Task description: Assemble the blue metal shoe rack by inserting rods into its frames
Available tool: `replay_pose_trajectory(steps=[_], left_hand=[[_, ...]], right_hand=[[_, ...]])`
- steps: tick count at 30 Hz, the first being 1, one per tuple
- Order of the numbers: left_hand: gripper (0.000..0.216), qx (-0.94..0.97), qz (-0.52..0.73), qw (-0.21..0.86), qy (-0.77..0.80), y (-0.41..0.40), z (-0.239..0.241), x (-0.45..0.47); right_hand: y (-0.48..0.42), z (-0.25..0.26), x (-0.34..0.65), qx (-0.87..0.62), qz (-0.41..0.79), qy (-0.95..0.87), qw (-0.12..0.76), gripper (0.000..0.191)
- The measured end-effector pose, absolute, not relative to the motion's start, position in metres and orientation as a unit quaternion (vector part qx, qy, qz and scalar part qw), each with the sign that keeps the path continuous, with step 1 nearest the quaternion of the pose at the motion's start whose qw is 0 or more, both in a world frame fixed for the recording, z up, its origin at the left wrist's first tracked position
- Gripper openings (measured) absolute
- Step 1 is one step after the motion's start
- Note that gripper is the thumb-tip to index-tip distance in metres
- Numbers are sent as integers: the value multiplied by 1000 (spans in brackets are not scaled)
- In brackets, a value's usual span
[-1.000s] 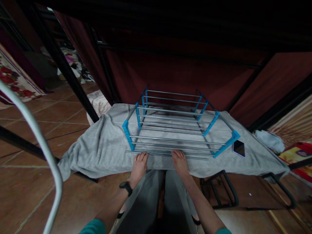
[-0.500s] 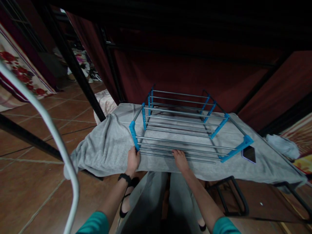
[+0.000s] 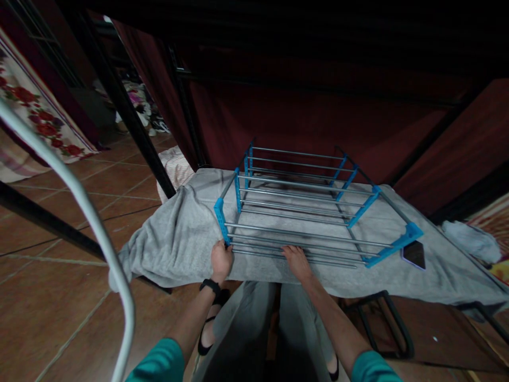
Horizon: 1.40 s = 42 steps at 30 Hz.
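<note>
A shelf rack of grey metal rods and blue plastic side pieces [image 3: 302,207] lies on its side on a grey cloth [image 3: 175,239] that covers a low surface. My left hand [image 3: 221,258], with a black watch at the wrist, is closed round the near left blue corner piece and the rod ends there. My right hand [image 3: 295,259] rests on the nearest loose rods [image 3: 318,259] at the front edge, fingers curled over them.
A dark phone [image 3: 414,254] lies on the cloth by the rack's near right corner. A crumpled pale cloth [image 3: 471,240] sits at far right. A curved white tube [image 3: 79,212] crosses the left foreground. Black frame bars [image 3: 131,132] rise behind, over brown floor tiles.
My left hand has slid left along the front rods to the rack's near left blue corner and closed on it. My right hand has stayed on the rods. The view shifted slightly left.
</note>
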State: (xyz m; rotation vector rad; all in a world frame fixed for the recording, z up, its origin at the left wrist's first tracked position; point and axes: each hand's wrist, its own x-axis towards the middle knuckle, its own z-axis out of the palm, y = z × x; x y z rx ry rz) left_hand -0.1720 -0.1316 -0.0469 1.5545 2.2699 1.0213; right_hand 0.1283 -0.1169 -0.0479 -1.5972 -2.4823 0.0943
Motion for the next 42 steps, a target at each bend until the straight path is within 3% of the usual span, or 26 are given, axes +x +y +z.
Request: replay_pose_trajectory(steps=[31, 42], left_hand=[[14, 550, 273, 94, 783, -132, -40, -175], [30, 594, 251, 109, 756, -124, -30, -186]], right_hand=[[-117, -49, 124, -526, 36, -844, 104, 32], [-110, -38, 129, -524, 25, -846, 95, 25]])
